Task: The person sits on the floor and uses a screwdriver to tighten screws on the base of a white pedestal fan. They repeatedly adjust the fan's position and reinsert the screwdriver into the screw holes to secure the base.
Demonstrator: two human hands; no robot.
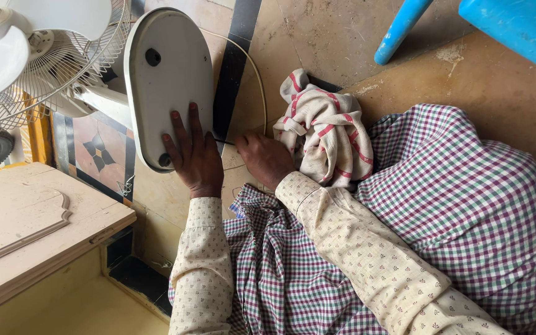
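— What have you got in front of you?

— The fan (29, 59), lying tipped over on the floor (504, 93), cage towards the far left corner. Its white oval base (165, 80) stands on edge with the underside facing me. My checked wrap (466, 211) covers my knees below it.

— And your hands?

— My left hand (195, 158) lies flat on the lower part of the base, fingers (181, 133) spread and released, steadying rather than gripping. My right hand (267, 158) is just beside the base's lower right edge, curled around something thin and dark, a small tool or the cord (257, 74); I cannot tell which, nor how firmly it is clenched. The striped cloth (324, 133) lies bunched against that wrist.

— So what stage is this?

— I'd judge I'm working on the underside of the base, near the small dark fitting (165, 160) at its bottom rim.

— What does the next move ask for?

— Probably a firm left palm so the base doesn't rock, and the right hand brought precisely onto that fitting.
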